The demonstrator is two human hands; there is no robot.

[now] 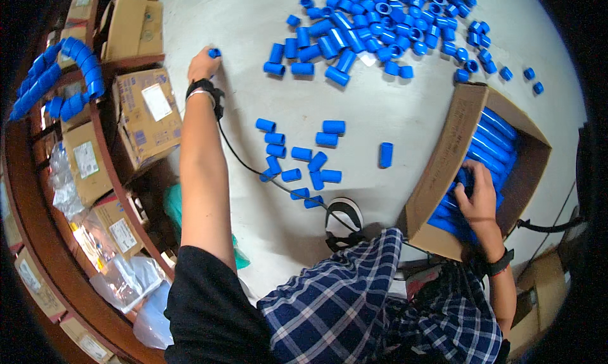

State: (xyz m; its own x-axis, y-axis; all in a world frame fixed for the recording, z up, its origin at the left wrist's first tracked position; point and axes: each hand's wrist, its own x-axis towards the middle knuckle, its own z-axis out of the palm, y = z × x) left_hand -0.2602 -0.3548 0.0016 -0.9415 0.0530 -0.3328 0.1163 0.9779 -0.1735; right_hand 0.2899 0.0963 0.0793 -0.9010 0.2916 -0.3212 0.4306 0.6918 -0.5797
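My left hand, stretched far out over the floor, is closed on a small blue plastic pipe fitting; most of it is hidden by the fingers. At the right, my right hand reaches into an open cardboard box. Its thumb and fingers curl round a blue pipe coupling, partly covered. Long rows of blue couplings fill the box. Between my arms, several loose blue couplings lie on the pale floor, with one standing apart nearer the box.
A large heap of blue fittings spreads over the far floor. Shelves with cartons and plastic bags line the left, where a string of blue fittings hangs. A black cable trails from my left wrist past my shoe.
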